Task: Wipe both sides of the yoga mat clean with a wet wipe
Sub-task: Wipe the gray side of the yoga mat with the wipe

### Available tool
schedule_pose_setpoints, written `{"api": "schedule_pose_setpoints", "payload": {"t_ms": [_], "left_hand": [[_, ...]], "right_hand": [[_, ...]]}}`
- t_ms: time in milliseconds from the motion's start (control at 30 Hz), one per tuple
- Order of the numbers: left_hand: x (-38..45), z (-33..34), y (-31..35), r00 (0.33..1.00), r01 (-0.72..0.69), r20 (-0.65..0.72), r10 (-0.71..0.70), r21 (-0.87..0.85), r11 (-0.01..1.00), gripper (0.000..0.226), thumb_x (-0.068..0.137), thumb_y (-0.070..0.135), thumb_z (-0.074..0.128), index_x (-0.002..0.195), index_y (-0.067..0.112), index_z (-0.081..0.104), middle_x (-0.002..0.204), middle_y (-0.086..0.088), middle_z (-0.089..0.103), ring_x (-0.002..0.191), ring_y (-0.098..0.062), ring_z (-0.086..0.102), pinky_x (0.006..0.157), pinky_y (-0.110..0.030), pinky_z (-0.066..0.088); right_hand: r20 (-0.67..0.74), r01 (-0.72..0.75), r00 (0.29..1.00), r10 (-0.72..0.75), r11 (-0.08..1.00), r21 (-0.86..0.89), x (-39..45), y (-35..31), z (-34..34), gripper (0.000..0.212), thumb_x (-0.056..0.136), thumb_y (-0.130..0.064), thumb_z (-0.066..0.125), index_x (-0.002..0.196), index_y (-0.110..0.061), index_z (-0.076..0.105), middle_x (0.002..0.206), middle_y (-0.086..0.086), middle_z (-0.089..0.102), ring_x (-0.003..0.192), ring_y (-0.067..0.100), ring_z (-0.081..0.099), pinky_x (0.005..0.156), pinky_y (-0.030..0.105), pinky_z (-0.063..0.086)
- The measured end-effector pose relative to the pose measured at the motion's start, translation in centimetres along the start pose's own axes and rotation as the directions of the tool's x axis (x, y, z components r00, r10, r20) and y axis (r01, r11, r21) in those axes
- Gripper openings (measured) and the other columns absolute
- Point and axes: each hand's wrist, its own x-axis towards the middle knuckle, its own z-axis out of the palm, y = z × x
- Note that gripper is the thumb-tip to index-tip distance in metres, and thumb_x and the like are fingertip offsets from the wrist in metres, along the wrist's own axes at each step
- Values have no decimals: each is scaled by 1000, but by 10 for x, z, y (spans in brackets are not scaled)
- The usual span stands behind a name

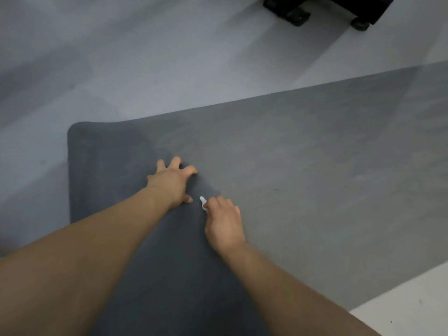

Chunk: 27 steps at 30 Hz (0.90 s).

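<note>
One yoga mat point(303, 154) lying flat, bare floor point(145, 57) bordering its edges, left hand point(171, 181) pressing it with spread fingers, right hand point(224, 224) pinching one wipe point(202, 202).

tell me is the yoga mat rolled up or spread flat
Spread flat: the yoga mat lies open on the floor, its rounded corner down, with the left hand pressing on it.

Dark grey foam yoga mat point(291, 154) on the floor point(121, 57), left hand point(169, 183) and right hand point(224, 224) side by side on it, black wheeled base point(327, 8) beyond.
</note>
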Motion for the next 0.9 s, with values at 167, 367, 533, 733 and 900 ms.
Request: {"api": "schedule_pose_setpoints", "payload": {"t_ms": [167,367,533,733,900], "left_hand": [[11,-12,-1,980,159,133,-147,-84,984,140,62,55,91,156,42,-12,160,-1,-36,147,-48,-23,106,-77,26],[20,-17,-2,956,201,246,-158,-163,966,151,57,55,93,151,45,-25,151,0,-49,142,-50,-33,107,-80,20],[12,-23,-3,953,195,266,-145,-170,966,151,56,55,94,152,46,-22,150,2,-50,142,-49,-35,106,-80,20],[14,-26,-2,951,208,266,-157,-177,962,151,53,55,95,153,48,-19,151,6,-49,143,-46,-33,106,-79,21],[16,-23,-4,948,220,272,-166,-181,959,151,53,54,95,152,50,-19,152,7,-48,144,-45,-33,107,-78,22]], "right_hand": [[37,29,999,-21,976,-214,30,76,-36,14,64,-12,62,74,-21,59,71,2,58,66,31,58,52,33,38],[120,-438,876,468,874,-212,54,104,-76,22,90,-2,51,102,-8,68,100,16,60,91,38,58,64,33,35],[502,-403,680,535,844,-354,46,79,-100,63,87,-16,48,147,-24,31,140,4,36,123,31,47,98,36,43],[577,-323,640,507,859,-396,50,85,-107,69,87,-19,46,151,-30,21,146,0,33,130,30,40,104,39,39],[244,-469,834,495,869,-159,55,99,-85,28,97,-19,48,121,-16,62,119,8,57,109,31,56,79,30,42]]}}
